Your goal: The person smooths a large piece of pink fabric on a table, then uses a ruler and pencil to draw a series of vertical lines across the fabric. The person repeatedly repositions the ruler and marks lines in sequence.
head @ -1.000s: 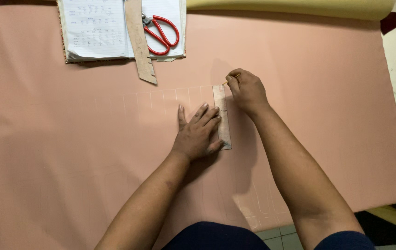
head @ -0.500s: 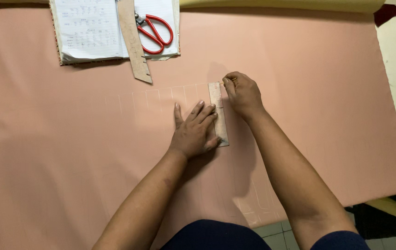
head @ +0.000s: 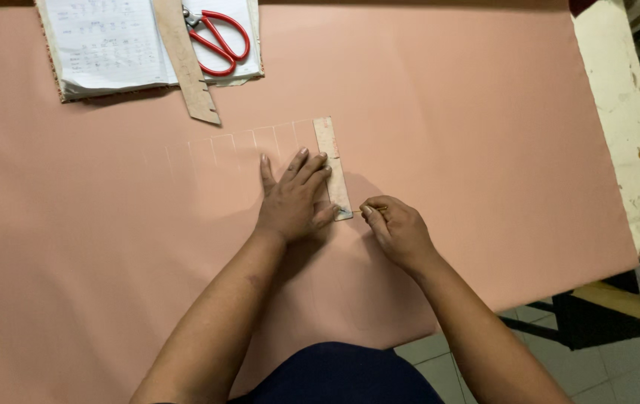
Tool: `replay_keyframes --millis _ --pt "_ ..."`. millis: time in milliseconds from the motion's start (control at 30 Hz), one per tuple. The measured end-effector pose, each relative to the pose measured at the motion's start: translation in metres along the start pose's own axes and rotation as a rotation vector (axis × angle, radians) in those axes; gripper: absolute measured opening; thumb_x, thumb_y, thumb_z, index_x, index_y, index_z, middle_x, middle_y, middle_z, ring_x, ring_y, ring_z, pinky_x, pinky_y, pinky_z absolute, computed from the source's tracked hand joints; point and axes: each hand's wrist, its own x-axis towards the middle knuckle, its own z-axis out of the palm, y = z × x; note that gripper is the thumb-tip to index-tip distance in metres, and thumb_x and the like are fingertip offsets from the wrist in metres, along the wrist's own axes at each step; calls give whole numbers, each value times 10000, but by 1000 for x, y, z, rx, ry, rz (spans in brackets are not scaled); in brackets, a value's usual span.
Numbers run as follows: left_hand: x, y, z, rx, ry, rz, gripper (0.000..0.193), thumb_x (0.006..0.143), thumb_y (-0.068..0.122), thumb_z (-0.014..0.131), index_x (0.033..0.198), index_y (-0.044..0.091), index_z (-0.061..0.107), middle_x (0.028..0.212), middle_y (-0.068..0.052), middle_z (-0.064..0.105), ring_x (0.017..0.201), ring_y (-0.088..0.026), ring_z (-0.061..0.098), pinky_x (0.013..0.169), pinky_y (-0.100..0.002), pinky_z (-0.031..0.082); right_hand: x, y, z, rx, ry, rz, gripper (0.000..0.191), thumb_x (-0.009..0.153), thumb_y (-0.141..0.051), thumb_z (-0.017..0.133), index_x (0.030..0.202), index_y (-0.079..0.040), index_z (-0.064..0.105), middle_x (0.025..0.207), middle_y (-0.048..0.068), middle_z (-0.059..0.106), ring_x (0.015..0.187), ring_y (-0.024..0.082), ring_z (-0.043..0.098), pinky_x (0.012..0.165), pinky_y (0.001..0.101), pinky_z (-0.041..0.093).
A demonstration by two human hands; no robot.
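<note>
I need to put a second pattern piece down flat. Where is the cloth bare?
Bare pink cloth runs from the small ruler to the table's white edge, and left of the left hand. Crowded: the top left, with notebook, red scissors and long ruler.

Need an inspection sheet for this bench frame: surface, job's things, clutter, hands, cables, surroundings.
Surface: pink fabric spread flat over the table, faint white lines marked in a row.
Job's things: short ruler lying on the fabric beside the lines.
Clutter: open notebook, red-handled scissors on it, long wooden ruler lying across it.
Hands: left hand pressed flat on the short ruler; right hand pinched at the ruler's near end, what it holds too small to tell.
Cables: nothing seen.
Surroundings: worn white table edge at right, tiled floor below.
</note>
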Motion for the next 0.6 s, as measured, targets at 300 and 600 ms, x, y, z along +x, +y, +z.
replay_keyframes --millis 300,600 --pt "-2 3 -6 -8 -17 -9 694 837 556 665 1430 218 540 1609 70 359 1535 -181 210 1165 -726 -88 -11 1 3 -38 12 -67 207 985 -221 640 1065 -49 724 922 96 759 808 211 737 737 334 572" --pt "-2 2 -3 -16 31 1 681 840 540 674 1437 238 545 1606 58 376 1534 -184 241 1175 -718 -88 -13 2 16 76 -31 -200 193 985 -202 650 1047 -36 727 940 93 746 789 197 724 721 313 573"
